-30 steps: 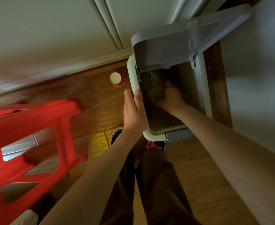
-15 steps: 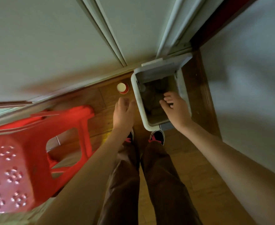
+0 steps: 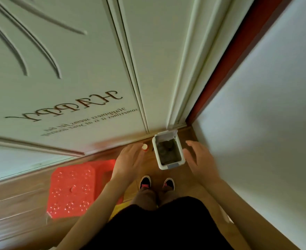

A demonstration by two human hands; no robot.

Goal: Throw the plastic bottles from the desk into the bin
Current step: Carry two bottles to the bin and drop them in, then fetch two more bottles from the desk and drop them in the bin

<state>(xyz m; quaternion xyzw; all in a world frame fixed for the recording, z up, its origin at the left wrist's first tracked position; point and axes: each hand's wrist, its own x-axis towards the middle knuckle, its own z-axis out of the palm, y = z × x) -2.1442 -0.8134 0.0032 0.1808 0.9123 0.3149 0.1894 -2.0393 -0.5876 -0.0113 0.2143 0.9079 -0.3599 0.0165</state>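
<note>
bin (image 3: 168,150): stood on the floor in the corner by the door, lid tipped back so the mouth faced up.
bottles: dim, crumpled clear shapes lay inside the bin; count unclear.
left hand (image 3: 128,160): empty, fingers spread, hovering left of the bin.
right hand (image 3: 200,158): empty, fingers loose, just right of the rim.
red stool (image 3: 72,188): on the floor, left of the feet.

My left hand (image 3: 129,159) and right hand (image 3: 200,159) hung spread and empty above the floor, flanking the white pedal bin (image 3: 182,150) at twelve o'clock, its lid up. A red paper cup (image 3: 145,147) stood at the bin's nine o'clock; a red plastic stool (image 3: 72,192) sat at my nine o'clock.
</note>
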